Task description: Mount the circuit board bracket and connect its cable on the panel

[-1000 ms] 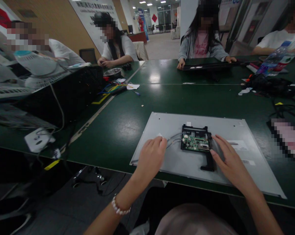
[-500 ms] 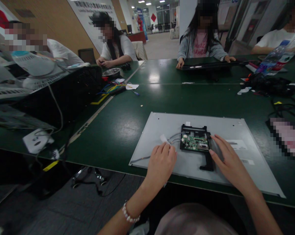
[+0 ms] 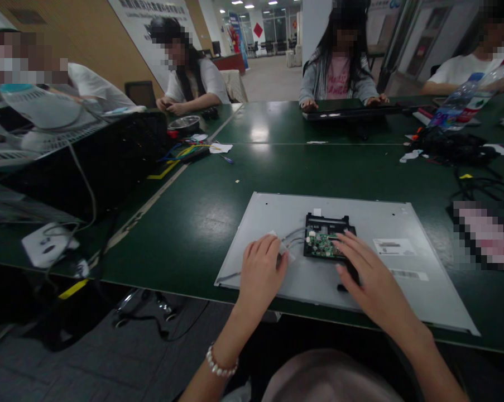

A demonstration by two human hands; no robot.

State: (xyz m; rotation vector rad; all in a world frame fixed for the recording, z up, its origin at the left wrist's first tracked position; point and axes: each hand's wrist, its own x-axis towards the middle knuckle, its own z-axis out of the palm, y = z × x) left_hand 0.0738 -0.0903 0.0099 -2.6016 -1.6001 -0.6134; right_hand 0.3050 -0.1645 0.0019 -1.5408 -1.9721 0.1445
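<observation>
A flat grey metal-backed display panel [image 3: 285, 209] lies on the green table in front of me. On it sits a black plastic bracket [image 3: 339, 219] holding a green circuit board [image 3: 318, 244]. Grey cables [image 3: 294, 234] run from the board's left side to my left hand [image 3: 260, 268], whose fingers are bent over them beside a piece of clear tape [image 3: 288, 252]. What its fingertips hold is hidden. My right hand [image 3: 373, 279] is open, its fingers spread over the right part of the board and bracket, covering them.
Across the table a person handles a dark flat panel [image 3: 339, 113]; other people sit to both sides. A large black panel [image 3: 109, 162] and a white socket box [image 3: 48, 244] are at left. Black cables [image 3: 486, 187] and bottles [image 3: 456, 103] are at right.
My right hand has moved left from the bracket's right edge to over the circuit board. My left hand has shifted slightly left, still by the cables. The whole view has drifted slightly.
</observation>
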